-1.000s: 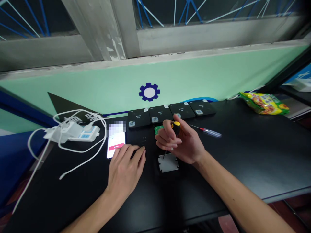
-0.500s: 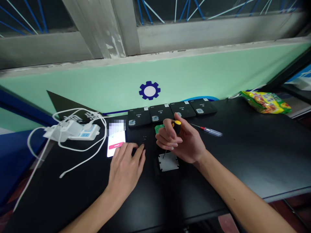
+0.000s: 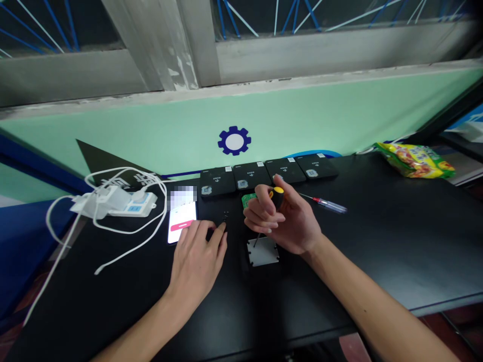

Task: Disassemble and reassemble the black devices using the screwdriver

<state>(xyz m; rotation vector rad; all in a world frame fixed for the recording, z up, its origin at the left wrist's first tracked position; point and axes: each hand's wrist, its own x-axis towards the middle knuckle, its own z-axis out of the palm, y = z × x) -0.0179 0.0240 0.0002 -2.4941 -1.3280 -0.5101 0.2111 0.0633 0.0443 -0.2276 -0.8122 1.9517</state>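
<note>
My right hand (image 3: pixel 283 216) is wrapped round a screwdriver (image 3: pixel 278 193) with a black and yellow handle. Its thin shaft slants down to the left edge of a pale square plate (image 3: pixel 263 251) with dark notches along its rim. Behind my right fingers a green circuit board (image 3: pixel 247 199) shows in part. My left hand (image 3: pixel 198 259) lies palm down on the table, thumb and index tips close together beside several tiny dark screws (image 3: pixel 226 215). Whatever sits between those tips is too small to make out. The other left fingers reach over the lower edge of a lit phone (image 3: pixel 182 213).
Several flat black boxes (image 3: pixel 217 182) stand in a row against the wall. A second screwdriver (image 3: pixel 329 205), with a clear handle, lies right of my right hand. White cables (image 3: pixel 132 232) tangle round a power strip (image 3: pixel 138 205) on the left. A yellow-green snack bag (image 3: pixel 415 160) rests back right.
The whole view has shifted very slightly. Both hands keep almost the same pose, and the screwdriver tip stays at the plate's left side.
</note>
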